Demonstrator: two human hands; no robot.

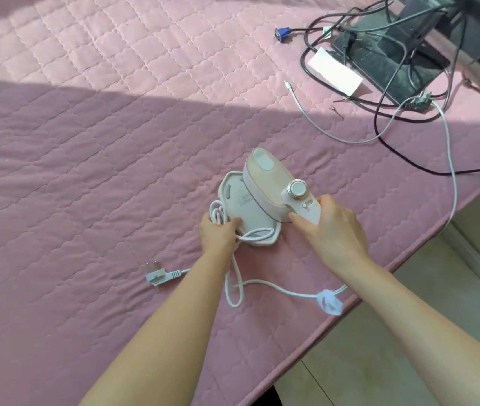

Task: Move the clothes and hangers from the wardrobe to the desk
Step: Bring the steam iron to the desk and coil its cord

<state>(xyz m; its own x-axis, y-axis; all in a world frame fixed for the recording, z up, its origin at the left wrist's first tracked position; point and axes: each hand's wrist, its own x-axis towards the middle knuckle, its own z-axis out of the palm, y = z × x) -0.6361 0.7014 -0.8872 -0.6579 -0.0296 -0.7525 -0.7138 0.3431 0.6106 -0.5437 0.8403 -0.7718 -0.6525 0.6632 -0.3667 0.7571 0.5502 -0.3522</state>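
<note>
No clothes or hangers are in view. A small white and pale pink steam iron (pixel 265 183) stands tilted on its white base tray (pixel 250 218) on a pink quilted cover (pixel 101 159). My right hand (pixel 332 230) grips the iron's handle end, below its round dial (pixel 297 189). My left hand (pixel 218 232) holds the coiled white cord (pixel 218 213) against the tray's left side. The cord trails toward me and ends in a white plug (pixel 159 275) lying on the cover.
At the far right stands a dark monitor base (pixel 391 54) with tangled black and grey cables (pixel 426 112), a blue connector (pixel 280 34) and a white paper (pixel 335 71). The cover's edge runs diagonally at right, with pale floor (pixel 408 332) beyond it.
</note>
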